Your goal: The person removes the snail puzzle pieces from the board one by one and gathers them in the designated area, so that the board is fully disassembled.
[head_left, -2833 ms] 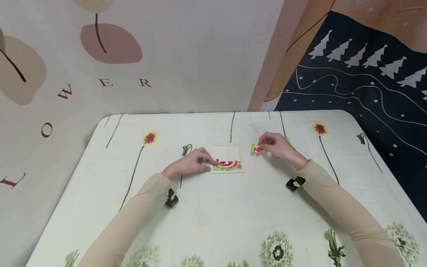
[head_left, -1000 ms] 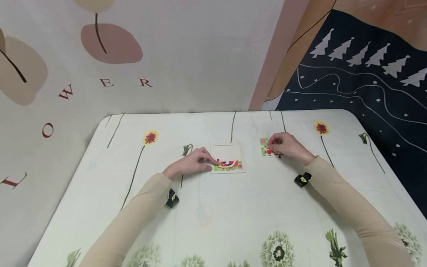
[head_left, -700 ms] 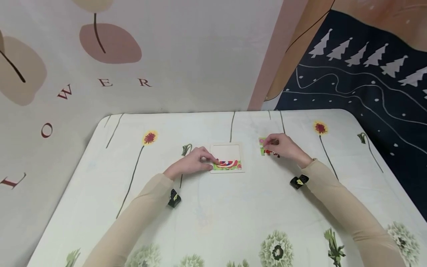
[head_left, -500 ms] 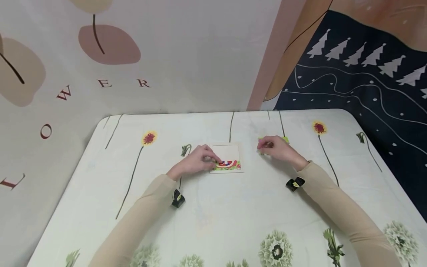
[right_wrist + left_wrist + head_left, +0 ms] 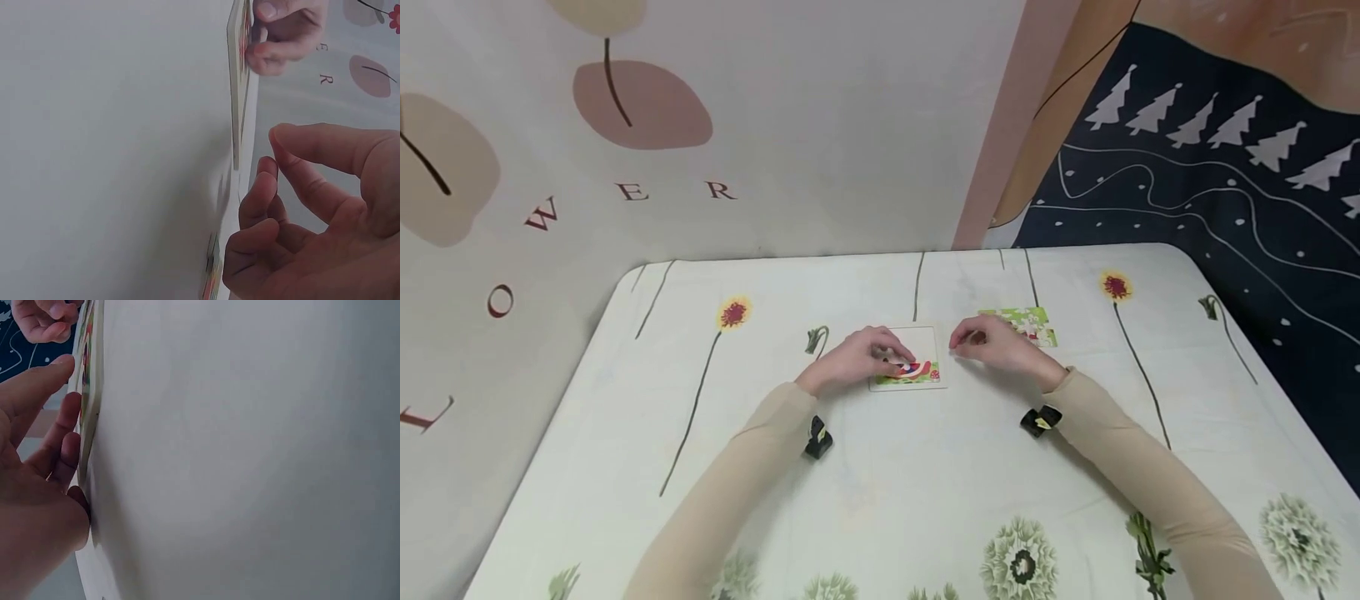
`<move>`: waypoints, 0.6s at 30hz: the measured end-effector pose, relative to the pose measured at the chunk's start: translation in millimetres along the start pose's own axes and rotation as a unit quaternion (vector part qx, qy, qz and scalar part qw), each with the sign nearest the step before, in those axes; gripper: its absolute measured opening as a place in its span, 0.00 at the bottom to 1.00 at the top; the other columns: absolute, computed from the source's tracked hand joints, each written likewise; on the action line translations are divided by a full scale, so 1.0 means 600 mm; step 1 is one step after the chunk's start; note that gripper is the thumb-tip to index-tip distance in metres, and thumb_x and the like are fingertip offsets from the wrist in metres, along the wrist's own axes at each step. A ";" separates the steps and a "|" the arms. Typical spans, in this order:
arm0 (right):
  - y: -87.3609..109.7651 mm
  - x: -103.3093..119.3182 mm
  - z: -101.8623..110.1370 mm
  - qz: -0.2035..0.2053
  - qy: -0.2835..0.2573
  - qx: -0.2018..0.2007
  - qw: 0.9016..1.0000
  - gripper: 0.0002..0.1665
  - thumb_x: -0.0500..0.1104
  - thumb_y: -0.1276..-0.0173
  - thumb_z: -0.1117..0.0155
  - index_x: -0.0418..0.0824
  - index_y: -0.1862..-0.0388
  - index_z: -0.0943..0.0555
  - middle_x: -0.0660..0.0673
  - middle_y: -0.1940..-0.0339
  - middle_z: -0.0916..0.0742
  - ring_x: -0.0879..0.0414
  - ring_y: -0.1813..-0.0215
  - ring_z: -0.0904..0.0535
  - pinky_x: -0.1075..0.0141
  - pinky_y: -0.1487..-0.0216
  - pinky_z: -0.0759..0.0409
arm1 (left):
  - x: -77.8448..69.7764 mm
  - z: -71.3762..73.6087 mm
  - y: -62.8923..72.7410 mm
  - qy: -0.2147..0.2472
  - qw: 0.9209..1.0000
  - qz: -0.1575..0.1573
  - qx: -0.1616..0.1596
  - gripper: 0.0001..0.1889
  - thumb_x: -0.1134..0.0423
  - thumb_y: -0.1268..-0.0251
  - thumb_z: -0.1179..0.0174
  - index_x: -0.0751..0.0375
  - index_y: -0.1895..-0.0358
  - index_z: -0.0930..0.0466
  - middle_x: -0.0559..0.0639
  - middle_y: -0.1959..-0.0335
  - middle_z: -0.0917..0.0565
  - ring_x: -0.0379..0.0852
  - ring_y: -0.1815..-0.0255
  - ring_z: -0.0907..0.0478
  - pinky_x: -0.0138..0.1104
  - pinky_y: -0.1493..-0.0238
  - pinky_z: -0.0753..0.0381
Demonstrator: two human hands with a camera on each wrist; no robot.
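A shallow square puzzle tray (image 5: 941, 367) lies mid-table, with a red, blue and green strip of picture (image 5: 925, 372) along its near side and a pale bare area beyond. My left hand (image 5: 859, 358) reaches over the tray's left part, its loosely bent fingers on or just above the picture strip; they cover its left end. Just off the tray's right edge hovers my right hand (image 5: 996, 343), fingers loosely curled and thumb close to the index fingertip. Nothing shows between them in the right wrist view. Behind this hand lie joined green puzzle pieces (image 5: 1030, 323), partly hidden.
A white flower-printed cloth (image 5: 880, 500) covers the table. A pale printed wall hanging (image 5: 835, 125) and a dark one with white trees (image 5: 1195, 183) rise behind the table's far edge. Each wrist carries a small black camera (image 5: 1041, 421).
My right hand has left the green pieces and moved left to the tray, uncovering most of them. My left hand has shifted right, further over the picture strip.
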State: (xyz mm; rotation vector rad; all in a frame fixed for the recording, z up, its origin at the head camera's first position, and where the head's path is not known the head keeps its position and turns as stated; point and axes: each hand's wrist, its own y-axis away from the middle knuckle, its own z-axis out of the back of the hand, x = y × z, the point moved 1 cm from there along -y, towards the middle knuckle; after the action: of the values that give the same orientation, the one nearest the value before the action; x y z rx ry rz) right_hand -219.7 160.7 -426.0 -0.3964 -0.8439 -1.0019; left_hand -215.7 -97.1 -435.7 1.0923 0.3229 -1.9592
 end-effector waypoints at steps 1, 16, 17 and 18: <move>-0.002 0.002 -0.003 0.005 -0.001 0.004 1.000 0.06 0.31 0.34 0.38 0.33 0.61 0.15 0.38 0.60 0.13 0.54 0.58 0.23 0.62 0.52 0.26 | 0.001 0.000 -0.002 -0.002 1.000 0.003 0.005 0.12 0.66 0.37 0.34 0.56 0.51 0.12 0.53 0.49 0.17 0.46 0.48 0.27 0.37 0.46 0.33; -0.019 0.030 -0.032 -0.013 0.008 0.069 0.997 0.14 0.32 0.34 0.40 0.33 0.51 0.17 0.38 0.54 0.13 0.54 0.58 0.22 0.65 0.55 0.26 | 0.009 0.004 -0.012 0.016 0.999 0.008 0.040 0.13 0.69 0.38 0.35 0.57 0.50 0.12 0.53 0.47 0.19 0.49 0.40 0.30 0.44 0.37 0.36; -0.020 0.031 -0.034 -0.016 0.015 0.070 0.997 0.14 0.33 0.34 0.40 0.33 0.51 0.17 0.38 0.54 0.13 0.54 0.58 0.22 0.65 0.56 0.26 | 0.010 0.004 -0.012 0.015 0.999 0.010 0.039 0.13 0.69 0.38 0.35 0.57 0.51 0.12 0.52 0.47 0.19 0.49 0.40 0.30 0.44 0.37 0.36; -0.021 0.033 -0.035 -0.020 0.022 0.069 0.997 0.14 0.33 0.35 0.40 0.33 0.51 0.17 0.38 0.54 0.13 0.54 0.59 0.22 0.65 0.56 0.26 | 0.010 0.004 -0.013 0.013 0.999 0.008 0.039 0.13 0.69 0.38 0.34 0.57 0.51 0.12 0.53 0.47 0.19 0.49 0.41 0.30 0.44 0.37 0.36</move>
State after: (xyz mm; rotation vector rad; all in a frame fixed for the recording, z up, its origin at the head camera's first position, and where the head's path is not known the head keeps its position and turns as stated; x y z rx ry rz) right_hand -216.1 129.3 -425.1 -0.2393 -0.8776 -0.9799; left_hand -224.6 -97.5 -440.4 1.1675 0.2534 -1.9579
